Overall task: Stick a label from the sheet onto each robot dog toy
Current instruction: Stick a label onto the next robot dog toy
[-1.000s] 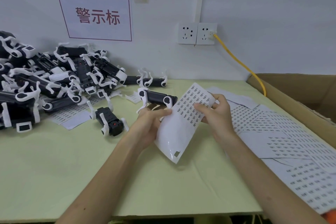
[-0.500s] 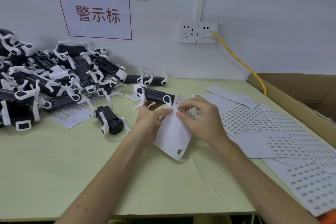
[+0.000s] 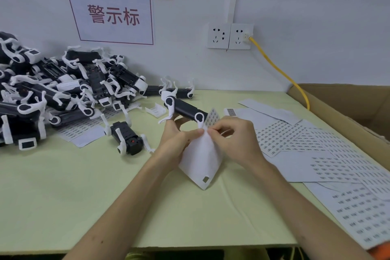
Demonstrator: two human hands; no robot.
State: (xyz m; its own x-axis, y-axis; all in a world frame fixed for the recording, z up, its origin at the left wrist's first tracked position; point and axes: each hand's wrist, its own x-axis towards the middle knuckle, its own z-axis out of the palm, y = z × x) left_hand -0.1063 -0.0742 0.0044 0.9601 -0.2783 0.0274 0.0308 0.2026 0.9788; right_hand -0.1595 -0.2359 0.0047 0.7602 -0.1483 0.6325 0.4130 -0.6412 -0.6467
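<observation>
The pale green desk [image 3: 63, 207] runs back to the white wall, and its near edge crosses the bottom of the view. The widest bare stretch lies in front, to the left of the two forearms. The back left corner is crowded with a heap of black and white robot dog toys [image 3: 63, 95], some of them lying on label sheets. One toy [image 3: 128, 139] lies alone, just in front of the heap. The right side is covered with spread label sheets [image 3: 316, 154] that overlap one another and reach down to the near right corner.

Along the right edge stands an open cardboard box [image 3: 346, 110]; its inside is in shadow and I cannot tell what it holds. A yellow cable [image 3: 280, 72] runs from the wall socket [image 3: 240, 36] down towards the box corner. A sign [image 3: 111, 12] with red characters hangs on the wall above the heap.

In the middle, the left hand [image 3: 177, 139] holds a robot dog toy [image 3: 185, 110] with curled fingers and pinches the top of a bent label sheet [image 3: 200, 162] with its thumb. The right hand [image 3: 236, 139] meets it there, fingers narrowed to a pinch at the sheet's upper fold. The sheet hangs below both hands, its lower corner at the desk. Whether a label is already lifted is too small to see.
</observation>
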